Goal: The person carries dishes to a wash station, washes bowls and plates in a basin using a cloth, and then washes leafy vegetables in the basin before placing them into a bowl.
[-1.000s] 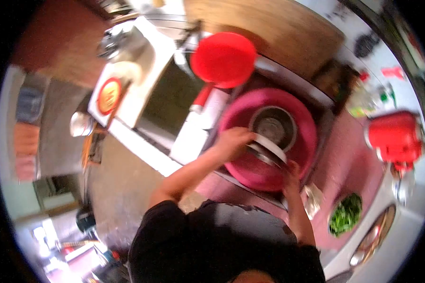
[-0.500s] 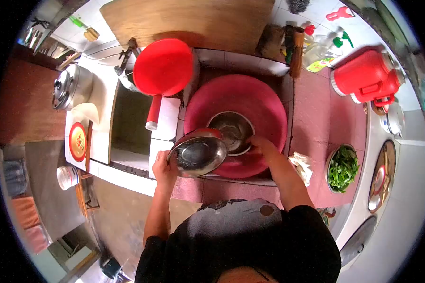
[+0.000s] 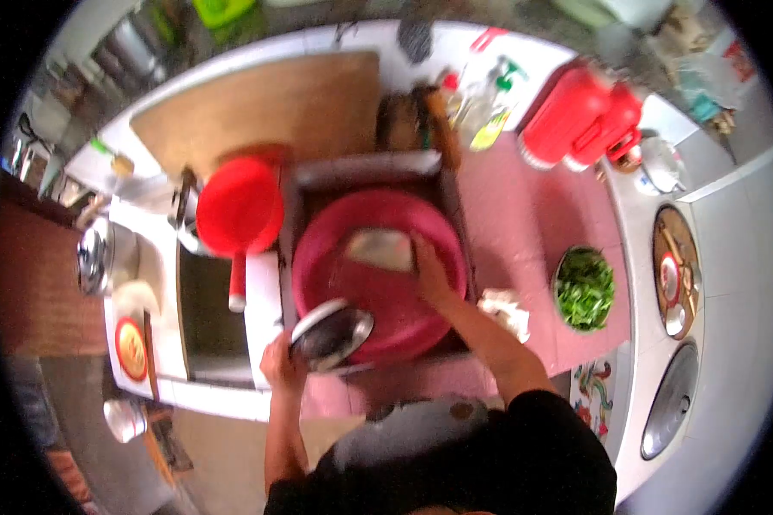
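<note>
- Now: bowls handled two-handed at pink basin (image 3: pixel 378 318).
- L. hand (image 3: pixel 282 360): fingers curled shut on rim of metal bowl (image 3: pixel 331 339), tilted over basin's near-left edge.
- R. hand (image 3: pixel 429 266): fingers partly bent at pale-looking vessel (image 3: pixel 382 250), inside basin; grip vs. mere touch unclear.
- Handling: smooth rims prob. call for firm hold.
- Obscured: L. fingertips behind bowl; R. fingertips, vessel's contents blurred.

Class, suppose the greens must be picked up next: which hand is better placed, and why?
Probably the right hand: it is nearer the greens, though at a pale vessel in the pink tub. The left hand, farther away, holds a metal bowl.
</note>
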A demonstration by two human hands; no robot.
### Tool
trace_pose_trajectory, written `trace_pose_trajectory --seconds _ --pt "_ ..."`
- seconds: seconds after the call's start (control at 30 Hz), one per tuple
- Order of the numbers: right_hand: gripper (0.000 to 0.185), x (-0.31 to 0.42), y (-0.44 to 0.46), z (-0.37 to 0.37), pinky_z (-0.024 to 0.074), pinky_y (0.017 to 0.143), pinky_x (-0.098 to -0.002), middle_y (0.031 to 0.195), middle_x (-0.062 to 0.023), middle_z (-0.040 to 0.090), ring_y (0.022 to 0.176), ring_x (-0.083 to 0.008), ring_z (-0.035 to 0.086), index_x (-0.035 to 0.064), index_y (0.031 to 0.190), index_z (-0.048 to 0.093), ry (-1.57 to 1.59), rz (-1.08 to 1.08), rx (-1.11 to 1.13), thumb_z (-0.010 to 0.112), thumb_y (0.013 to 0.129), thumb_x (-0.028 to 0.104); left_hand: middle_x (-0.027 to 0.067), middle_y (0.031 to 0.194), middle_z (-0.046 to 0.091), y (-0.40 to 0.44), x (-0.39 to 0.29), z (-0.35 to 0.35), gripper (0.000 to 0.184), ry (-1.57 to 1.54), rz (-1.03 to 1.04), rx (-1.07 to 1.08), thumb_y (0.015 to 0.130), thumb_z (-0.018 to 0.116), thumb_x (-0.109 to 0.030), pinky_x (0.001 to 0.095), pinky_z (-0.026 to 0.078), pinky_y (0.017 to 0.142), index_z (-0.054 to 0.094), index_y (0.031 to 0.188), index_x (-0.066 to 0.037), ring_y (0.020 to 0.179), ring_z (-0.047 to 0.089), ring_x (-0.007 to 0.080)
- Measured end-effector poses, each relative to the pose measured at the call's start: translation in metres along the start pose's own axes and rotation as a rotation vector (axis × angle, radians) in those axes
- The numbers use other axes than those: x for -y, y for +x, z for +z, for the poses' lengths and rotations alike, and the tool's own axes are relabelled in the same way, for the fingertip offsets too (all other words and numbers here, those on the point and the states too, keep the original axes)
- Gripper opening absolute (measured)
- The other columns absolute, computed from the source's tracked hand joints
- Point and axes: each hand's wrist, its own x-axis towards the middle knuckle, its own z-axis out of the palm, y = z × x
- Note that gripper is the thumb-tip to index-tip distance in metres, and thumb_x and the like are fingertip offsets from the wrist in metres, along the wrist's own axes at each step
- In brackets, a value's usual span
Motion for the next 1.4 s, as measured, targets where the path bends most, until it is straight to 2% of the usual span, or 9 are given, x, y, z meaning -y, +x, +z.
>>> trace_pose_trajectory --seconds 0.33,0.47,0.57,0.73,1.03,1.13,1.2,1.23,1.4 --pt "0.079 0.053 0.038 -0.107 0.0349 0.101 -0.0382 0.137 -0.0205 0.033 0.127 -0.0355 0.034 0.0061 0.137 0.028 0.055 -0.348 -0.189 0.069 0.069 0.007 0.0158 0.087 0.064 0.039 -0.063 -0.024 0.005 0.033 0.078 -0.137 0.075 0.055 -0.001 0.0374 0.047 0.060 0.052 0.078 -0.003 0.067 0.060 0.0304" --pt "0.073 -0.019 0.010 -0.052 0.0387 0.097 -0.0387 0.131 -0.0200 0.041 0.120 -0.0336 0.042 0.0040 0.137 0.029 0.153 0.192 0.033 0.066 0.075 0.015 0.0127 0.079 0.061 0.040 -0.092 -0.008 0.011 -0.268 -0.561 -0.102 0.086 0.056 -0.008 0.0299 0.046 0.066 0.053 0.091 0.001 0.069 0.057 0.0221" --pt "0.066 -0.028 -0.030 -0.049 0.0425 0.092 -0.0383 0.125 -0.0132 0.050 0.110 -0.0273 0.049 0.0065 0.137 0.030 0.591 0.390 0.266 0.063 0.082 0.023 0.0086 0.090 0.057 0.024 -0.080 0.041 0.015 -0.815 -0.614 -0.143 0.087 0.054 -0.006 0.0287 0.043 0.075 0.050 0.099 0.002 0.081 0.053 0.0181" --pt "0.051 -0.003 -0.064 -0.106 0.0445 0.089 -0.0365 0.121 -0.0103 0.055 0.106 -0.0201 0.052 0.0095 0.134 0.041 0.803 0.618 0.567 0.053 0.090 0.033 0.0096 0.097 0.057 0.032 -0.138 0.064 0.017 -0.661 -0.520 0.024 0.087 0.052 -0.006 0.0293 0.042 0.079 0.051 0.102 0.003 0.088 0.053 0.0186" --pt "0.049 -0.040 -0.062 -0.164 0.0469 0.084 -0.0393 0.102 -0.0139 0.063 0.095 -0.0275 0.059 0.0036 0.121 0.054 0.685 0.485 0.306 0.048 0.090 0.042 0.0110 0.111 0.053 0.054 -0.161 0.101 0.048 -0.466 -0.237 0.328 0.090 0.052 -0.017 0.0300 0.043 0.084 0.038 0.132 0.001 0.097 0.052 0.0205" --pt "0.041 -0.100 -0.067 -0.162 0.0504 0.077 -0.0363 0.104 -0.0110 0.062 0.091 -0.0220 0.060 0.0053 0.116 0.057 0.562 0.116 0.376 0.050 0.090 0.036 0.0096 0.118 0.051 0.052 -0.177 0.101 0.053 -0.733 -0.554 0.308 0.093 0.051 -0.023 0.0282 0.045 0.081 0.032 0.138 -0.002 0.098 0.052 0.0184" --pt "0.039 -0.118 -0.068 -0.166 0.0516 0.074 -0.0349 0.107 -0.0107 0.061 0.093 -0.0197 0.060 0.0067 0.116 0.057 0.896 0.242 0.259 0.051 0.090 0.035 0.0086 0.121 0.049 0.051 -0.180 0.094 0.053 -0.855 -0.736 0.306 0.094 0.050 -0.024 0.0261 0.045 0.078 0.031 0.139 -0.003 0.096 0.052 0.0156" --pt "0.039 -0.114 -0.062 -0.170 0.0519 0.075 -0.0352 0.109 -0.0107 0.060 0.094 -0.0194 0.059 0.0073 0.117 0.056 1.241 0.648 0.237 0.050 0.090 0.035 0.0081 0.123 0.049 0.048 -0.181 0.088 0.053 -0.854 -0.755 0.333 0.094 0.050 -0.024 0.0250 0.045 0.076 0.031 0.139 -0.003 0.095 0.053 0.0139" --pt "0.042 -0.060 -0.035 -0.204 0.0525 0.081 -0.0408 0.121 -0.0136 0.053 0.105 -0.0269 0.055 0.0062 0.128 0.045 1.448 0.725 -0.175 0.039 0.096 0.033 0.0064 0.122 0.047 0.001 -0.157 0.085 0.057 -0.884 -0.865 0.292 0.091 0.055 -0.019 0.0229 0.045 0.068 0.028 0.139 -0.004 0.086 0.053 0.0100"
